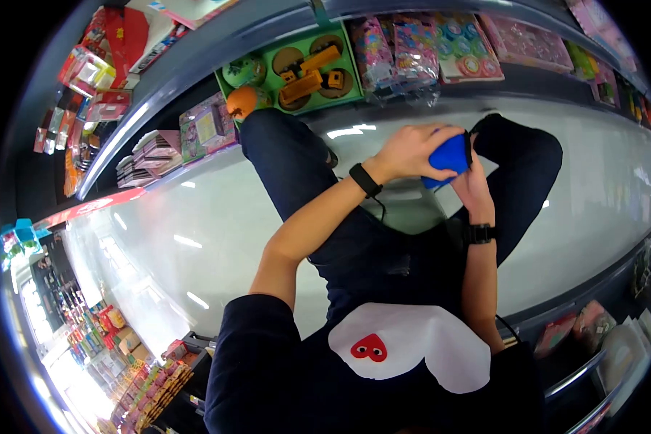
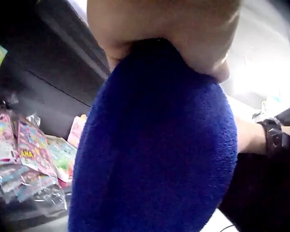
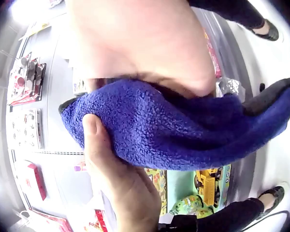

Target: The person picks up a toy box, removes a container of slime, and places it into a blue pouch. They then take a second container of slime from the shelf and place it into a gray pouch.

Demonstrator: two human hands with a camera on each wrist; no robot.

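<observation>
The left wrist view crops the blue cloth (image 2: 154, 145).

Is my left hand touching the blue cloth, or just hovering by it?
Touching. The right wrist view shows it plainly: the left hand's thumb lies flat against the fuzzy face of the blue cloth.

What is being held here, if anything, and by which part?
A blue cloth: the left hand grips one end, the right hand an edge.

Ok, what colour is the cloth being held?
The cloth is blue with dark edging, clearest in the right wrist view.
</observation>
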